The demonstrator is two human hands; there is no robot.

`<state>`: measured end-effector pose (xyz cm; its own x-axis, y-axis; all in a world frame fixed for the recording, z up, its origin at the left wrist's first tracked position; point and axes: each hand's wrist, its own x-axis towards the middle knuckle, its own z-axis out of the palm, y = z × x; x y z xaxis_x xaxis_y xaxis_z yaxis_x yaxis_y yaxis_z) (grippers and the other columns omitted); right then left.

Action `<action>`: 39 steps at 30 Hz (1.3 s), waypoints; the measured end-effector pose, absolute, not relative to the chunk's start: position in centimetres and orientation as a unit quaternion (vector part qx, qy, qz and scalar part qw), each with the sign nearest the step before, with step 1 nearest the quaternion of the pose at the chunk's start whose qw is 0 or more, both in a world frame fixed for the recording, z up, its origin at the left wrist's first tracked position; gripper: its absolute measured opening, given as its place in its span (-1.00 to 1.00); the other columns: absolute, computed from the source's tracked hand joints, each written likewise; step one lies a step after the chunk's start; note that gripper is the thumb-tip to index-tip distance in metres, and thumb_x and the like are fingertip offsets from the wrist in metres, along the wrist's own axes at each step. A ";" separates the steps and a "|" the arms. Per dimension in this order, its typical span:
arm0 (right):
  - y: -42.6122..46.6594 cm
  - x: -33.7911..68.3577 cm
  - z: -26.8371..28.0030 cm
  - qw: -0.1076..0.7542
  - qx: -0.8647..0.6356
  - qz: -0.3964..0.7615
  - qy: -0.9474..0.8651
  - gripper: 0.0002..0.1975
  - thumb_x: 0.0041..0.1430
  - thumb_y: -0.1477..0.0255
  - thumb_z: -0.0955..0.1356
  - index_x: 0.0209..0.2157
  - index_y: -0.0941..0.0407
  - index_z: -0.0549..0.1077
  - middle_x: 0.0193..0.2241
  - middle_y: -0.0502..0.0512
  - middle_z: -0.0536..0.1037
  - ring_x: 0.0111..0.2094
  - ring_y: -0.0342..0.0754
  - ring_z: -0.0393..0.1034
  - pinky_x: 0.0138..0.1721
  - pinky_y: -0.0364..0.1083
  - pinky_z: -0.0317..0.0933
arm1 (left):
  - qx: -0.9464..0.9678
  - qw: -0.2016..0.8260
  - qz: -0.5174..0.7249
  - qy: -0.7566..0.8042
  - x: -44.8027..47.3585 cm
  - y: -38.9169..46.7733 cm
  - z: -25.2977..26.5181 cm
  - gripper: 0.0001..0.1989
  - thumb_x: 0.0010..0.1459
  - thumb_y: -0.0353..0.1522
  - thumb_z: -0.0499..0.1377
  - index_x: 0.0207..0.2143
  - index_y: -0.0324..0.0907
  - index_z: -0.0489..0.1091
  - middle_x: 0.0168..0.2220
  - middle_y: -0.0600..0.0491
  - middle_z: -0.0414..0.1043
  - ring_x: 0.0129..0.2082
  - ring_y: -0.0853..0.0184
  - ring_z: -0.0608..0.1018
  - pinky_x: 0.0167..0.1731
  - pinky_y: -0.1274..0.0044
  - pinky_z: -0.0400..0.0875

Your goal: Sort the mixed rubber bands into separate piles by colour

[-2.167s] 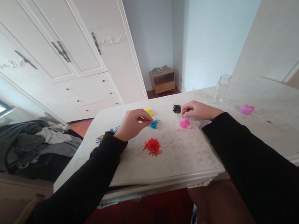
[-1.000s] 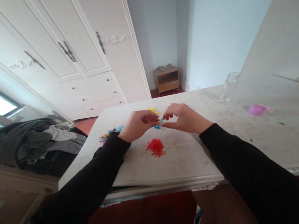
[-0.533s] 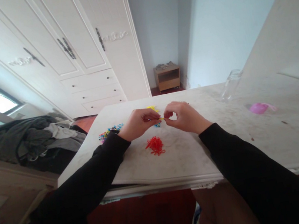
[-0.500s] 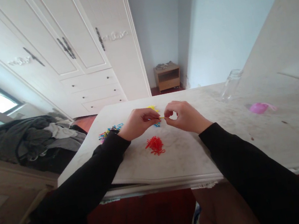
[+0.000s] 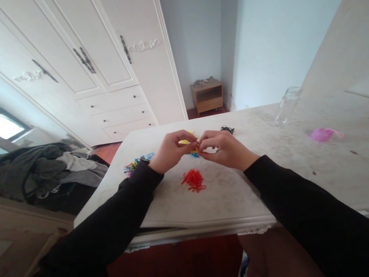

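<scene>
My left hand (image 5: 171,152) and my right hand (image 5: 225,147) meet above the middle of the table, fingertips nearly touching. Both pinch a thin yellow rubber band (image 5: 194,151), mostly covered by the fingers. Behind the hands, bits of a yellow pile (image 5: 192,132) and some blue bands (image 5: 194,155) show. A pile of red rubber bands (image 5: 194,180) lies nearer to me, below the hands. Beside my left wrist is a mixed-colour pile (image 5: 137,164), partly hidden by the sleeve. Beyond my right hand sits a small black pile (image 5: 227,129).
A clear glass bottle or jar (image 5: 287,105) stands tilted-looking on the right of the white table (image 5: 228,201). A pink balloon-like item (image 5: 322,134) lies near it. Dark clothes (image 5: 40,171) are heaped at the left. A white wardrobe and small wooden cabinet (image 5: 208,95) stand behind.
My hands have come closer together, and the yellow band between them shows less as a straight line. My right hand has shifted left and lower, uncovering the black pile.
</scene>
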<state>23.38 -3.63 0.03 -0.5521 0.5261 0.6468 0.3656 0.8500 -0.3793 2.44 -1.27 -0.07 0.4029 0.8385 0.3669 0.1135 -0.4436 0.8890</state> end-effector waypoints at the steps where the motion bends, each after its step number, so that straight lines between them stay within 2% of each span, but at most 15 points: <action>1: -3.6 23.4 0.0 0.395 -0.262 0.095 -0.875 -0.87 0.20 0.56 0.40 -0.42 0.11 0.55 -0.32 0.08 0.60 -0.31 -0.07 0.47 -0.24 -0.09 0.26 | 0.725 0.421 0.437 0.327 2.4 -1.3 -0.1 -0.64 0.00 -0.18 0.46 -0.34 -0.27 0.51 -0.35 0.02 0.55 -0.36 0.36 0.61 -0.30 0.45 0.60; 10: -3.7 22.9 -0.1 0.363 -0.304 0.048 -0.880 -0.85 0.10 0.65 0.36 -0.42 0.11 0.46 -0.39 0.06 0.52 -0.33 -0.05 0.39 -0.24 -0.10 0.19 | 0.711 0.471 0.419 0.313 2.6 -1.6 0.0 -0.66 0.03 -0.21 0.45 -0.31 -0.26 0.47 -0.31 0.03 0.54 -0.33 0.36 0.61 -0.27 0.47 0.60; 18: -3.5 23.0 -0.2 0.339 -0.285 0.017 -0.897 -0.87 0.20 0.64 0.36 -0.32 0.13 0.50 -0.28 0.16 0.56 -0.22 0.00 0.42 -0.15 -0.06 0.25 | 0.659 0.544 0.425 0.297 2.5 -1.4 -0.4 -0.67 0.06 -0.24 0.45 -0.27 -0.23 0.44 -0.31 0.09 0.51 -0.29 0.41 0.61 -0.20 0.52 0.59; 24: -3.5 23.1 -0.1 0.324 -0.289 0.001 -0.901 -0.85 0.21 0.65 0.34 -0.32 0.13 0.50 -0.30 0.15 0.54 -0.23 0.01 0.41 -0.17 -0.06 0.24 | 0.657 0.551 0.418 0.301 2.4 -1.5 -0.2 -0.67 0.06 -0.25 0.44 -0.24 -0.21 0.42 -0.32 0.09 0.50 -0.32 0.41 0.61 -0.23 0.52 0.59; 33: -3.7 23.2 0.2 0.391 -0.303 0.035 -0.868 -0.84 0.07 0.66 0.34 -0.41 0.11 0.38 -0.44 0.02 0.45 -0.38 -0.09 0.32 -0.28 -0.11 0.16 | 0.669 0.530 0.420 0.307 2.4 -1.7 0.0 -0.62 -0.07 -0.30 0.52 -0.29 -0.25 0.46 -0.33 0.05 0.55 -0.29 0.32 0.65 -0.20 0.43 0.61; 39: -3.4 23.5 -0.1 0.453 -0.323 0.030 -0.830 -0.82 0.02 0.66 0.36 -0.42 0.10 0.36 -0.45 -0.02 0.44 -0.44 -0.13 0.30 -0.35 -0.13 0.16 | 0.660 0.530 0.402 0.349 2.4 -1.8 0.3 -0.64 -0.12 -0.30 0.53 -0.35 -0.27 0.49 -0.41 0.07 0.56 -0.37 0.30 0.67 -0.21 0.37 0.64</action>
